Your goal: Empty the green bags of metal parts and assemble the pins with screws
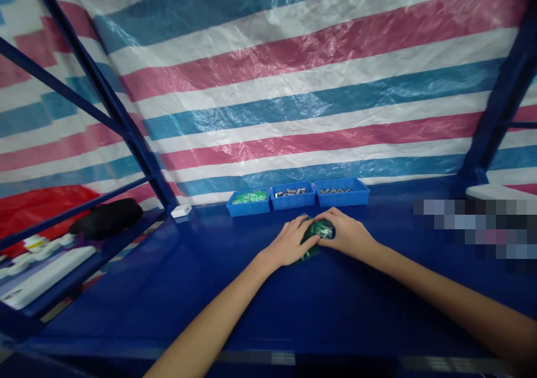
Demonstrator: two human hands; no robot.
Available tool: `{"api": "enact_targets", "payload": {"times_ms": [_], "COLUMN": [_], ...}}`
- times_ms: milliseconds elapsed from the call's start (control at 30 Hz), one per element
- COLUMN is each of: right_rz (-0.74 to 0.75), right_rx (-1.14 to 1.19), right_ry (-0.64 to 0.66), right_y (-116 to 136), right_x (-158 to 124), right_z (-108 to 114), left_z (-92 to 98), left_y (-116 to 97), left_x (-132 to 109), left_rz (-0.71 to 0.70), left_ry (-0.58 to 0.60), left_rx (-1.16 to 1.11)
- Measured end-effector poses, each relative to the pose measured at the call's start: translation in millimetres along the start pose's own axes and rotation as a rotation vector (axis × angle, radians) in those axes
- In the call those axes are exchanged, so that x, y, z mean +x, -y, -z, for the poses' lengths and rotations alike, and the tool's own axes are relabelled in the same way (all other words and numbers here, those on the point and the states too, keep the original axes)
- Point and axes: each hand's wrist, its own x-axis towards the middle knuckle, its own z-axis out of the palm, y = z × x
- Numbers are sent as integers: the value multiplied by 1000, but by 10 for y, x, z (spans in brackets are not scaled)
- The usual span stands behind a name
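Observation:
Both of my hands meet over a small pile of green circuit boards (318,232) lying on the blue table (235,299). My left hand (289,244) has its fingers curled onto the pile's left side. My right hand (342,234) cups the right side, fingers closed over the top. Much of the pile is hidden under my fingers. Behind the hands stand three blue trays in a row: the left tray (249,209) holds green parts, the middle tray (292,202) and the right tray (342,198) hold small metal parts.
A striped blue, pink and white tarp (293,87) hangs behind the table. Blue frame posts (126,126) stand at left and right. A small white box (181,211) sits by the left post. A black pouch (107,218) and white items lie on a left side shelf.

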Motion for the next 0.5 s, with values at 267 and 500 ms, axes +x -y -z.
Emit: {"api": "enact_targets", "payload": {"times_ms": [267, 500], "right_rz": [64, -75], "right_rx": [124, 719], "right_ry": [-145, -187], "right_y": [-105, -4], "right_x": [76, 122], "right_z": [96, 149], "left_z": [45, 13], "left_y": [-102, -58], "left_x": [13, 104], "left_rz": [29, 123], "left_ry": [-110, -406], "left_rx": [-8, -291]}}
